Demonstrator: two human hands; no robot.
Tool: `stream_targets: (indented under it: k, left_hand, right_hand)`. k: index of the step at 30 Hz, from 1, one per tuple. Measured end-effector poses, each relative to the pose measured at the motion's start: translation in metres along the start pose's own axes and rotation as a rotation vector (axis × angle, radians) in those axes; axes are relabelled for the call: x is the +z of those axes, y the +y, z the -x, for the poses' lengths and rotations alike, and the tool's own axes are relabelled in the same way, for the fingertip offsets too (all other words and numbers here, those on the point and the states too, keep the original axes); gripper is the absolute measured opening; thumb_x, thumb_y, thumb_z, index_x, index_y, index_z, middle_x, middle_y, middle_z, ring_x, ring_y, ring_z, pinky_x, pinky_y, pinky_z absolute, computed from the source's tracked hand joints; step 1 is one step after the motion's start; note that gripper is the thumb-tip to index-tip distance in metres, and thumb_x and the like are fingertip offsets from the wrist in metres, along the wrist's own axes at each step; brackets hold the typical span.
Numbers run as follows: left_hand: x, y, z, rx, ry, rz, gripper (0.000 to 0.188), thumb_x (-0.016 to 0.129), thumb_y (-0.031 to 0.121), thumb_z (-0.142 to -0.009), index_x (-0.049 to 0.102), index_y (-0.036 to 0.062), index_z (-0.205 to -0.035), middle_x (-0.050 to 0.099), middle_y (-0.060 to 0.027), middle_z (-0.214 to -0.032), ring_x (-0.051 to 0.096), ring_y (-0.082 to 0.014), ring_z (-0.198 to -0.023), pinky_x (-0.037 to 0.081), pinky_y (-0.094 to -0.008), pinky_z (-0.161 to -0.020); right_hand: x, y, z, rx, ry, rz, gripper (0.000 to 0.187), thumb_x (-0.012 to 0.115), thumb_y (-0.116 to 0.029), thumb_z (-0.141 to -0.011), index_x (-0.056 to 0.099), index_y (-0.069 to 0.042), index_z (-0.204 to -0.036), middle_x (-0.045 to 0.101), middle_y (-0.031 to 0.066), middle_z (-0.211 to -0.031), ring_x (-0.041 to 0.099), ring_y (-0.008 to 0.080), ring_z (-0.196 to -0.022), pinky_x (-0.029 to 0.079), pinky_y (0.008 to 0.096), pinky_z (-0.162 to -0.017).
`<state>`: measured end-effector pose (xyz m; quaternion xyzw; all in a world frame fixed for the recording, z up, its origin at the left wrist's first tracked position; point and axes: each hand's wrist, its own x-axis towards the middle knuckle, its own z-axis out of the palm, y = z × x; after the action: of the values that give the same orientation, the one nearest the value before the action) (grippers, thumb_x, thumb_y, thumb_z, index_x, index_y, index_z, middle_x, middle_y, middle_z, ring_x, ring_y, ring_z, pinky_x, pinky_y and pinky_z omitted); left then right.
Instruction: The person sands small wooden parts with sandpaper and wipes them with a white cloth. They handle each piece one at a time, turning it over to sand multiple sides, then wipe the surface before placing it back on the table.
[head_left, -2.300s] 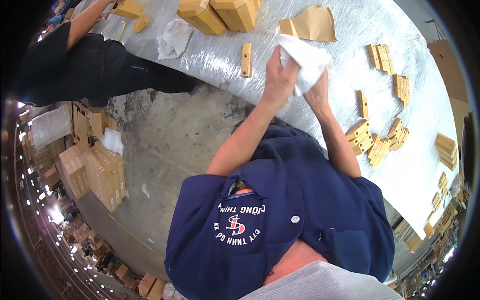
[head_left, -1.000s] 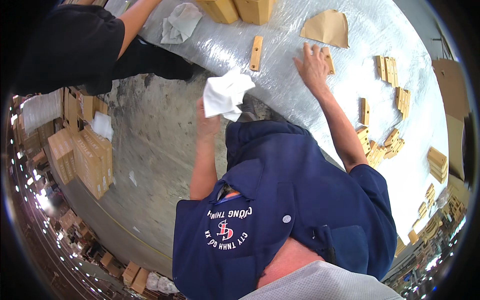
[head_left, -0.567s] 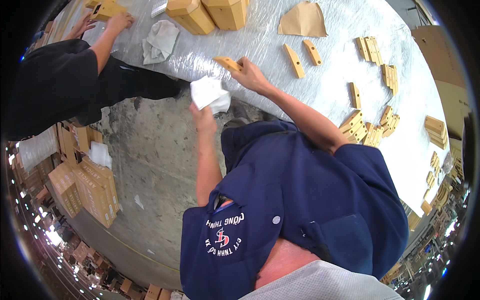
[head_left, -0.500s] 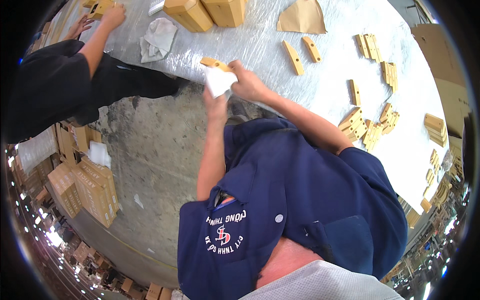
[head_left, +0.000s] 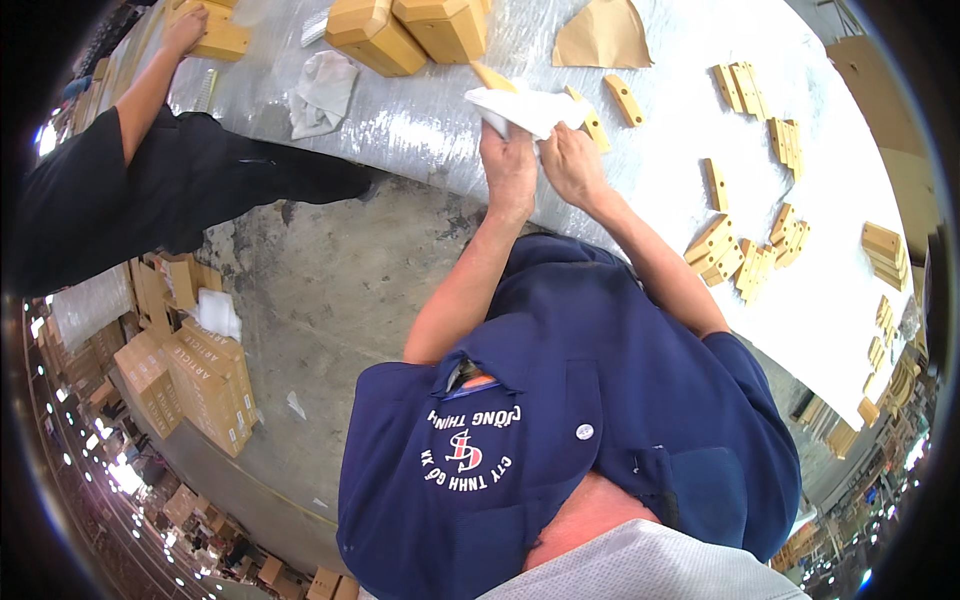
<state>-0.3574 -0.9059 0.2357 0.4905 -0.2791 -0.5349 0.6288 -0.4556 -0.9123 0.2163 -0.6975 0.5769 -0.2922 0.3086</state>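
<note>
White over wood: clasping a cloth [head_left: 548, 112] around a wooden piece [head_left: 492, 77], bare only at the far tip | with left hand [head_left: 508, 172] and right hand [head_left: 573, 165], fingers clamped on cloth; cannot tell how firmly on hidden wood | just shifted from bench [head_left: 665, 150] edge to above it, covering more wood | probably mid-wipe, unfinished
</note>
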Motion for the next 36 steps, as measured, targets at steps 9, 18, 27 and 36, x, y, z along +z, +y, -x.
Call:
stream_targets:
  k: [9,18,27,36]
  left_hand:
    - [-0.018,-0.015,-0.005,0.321,-0.099,-0.552,0.03,0.061,0.024,-0.095,0.066,-0.0042,-0.089,0.067,-0.0071,-0.07,0.06,-0.0108,-0.065,0.05,-0.0323,-0.061]
    - [-0.055,-0.019,0.011,0.385,-0.022,-0.93,0.034,0.058,0.029,-0.095,0.067,-0.0006,-0.082,0.064,-0.0192,-0.066,0.067,-0.0364,-0.062,0.048,-0.0416,-0.052]
    - [-0.06,-0.003,0.045,0.326,-0.142,-0.862,0.03,0.059,0.025,-0.095,0.067,-0.0024,-0.088,0.064,-0.0171,-0.065,0.068,-0.0284,-0.059,0.047,-0.0379,-0.052]
    - [0.025,-0.058,0.042,0.38,-0.985,-1.111,0.04,0.066,0.034,-0.085,0.062,0.0032,-0.11,0.064,-0.0212,-0.102,0.064,-0.0358,-0.099,0.049,-0.0438,-0.086]
  right_hand:
    - [-0.038,0.012,-0.007,0.336,-0.079,-0.662,0.043,0.051,-0.046,-0.099,0.06,-0.005,-0.099,0.055,0.0007,-0.071,0.053,0.0084,-0.062,0.045,0.0249,-0.056]
    - [0.025,0.016,-0.009,0.316,0.013,-0.599,0.036,0.054,-0.034,-0.095,0.06,-0.001,-0.084,0.062,0.0076,-0.066,0.06,0.0186,-0.058,0.048,0.0366,-0.057]
    - [-0.007,0.023,-0.058,0.266,0.122,0.07,0.04,0.049,-0.039,-0.092,0.067,-0.004,-0.093,0.068,0.0198,-0.074,0.068,0.0365,-0.074,0.051,0.0464,-0.068]
    - [-0.025,0.073,-0.099,0.176,-0.312,0.604,0.055,0.05,-0.057,-0.091,0.068,-0.008,-0.108,0.071,0.0182,-0.085,0.069,0.0366,-0.082,0.053,0.0465,-0.073]
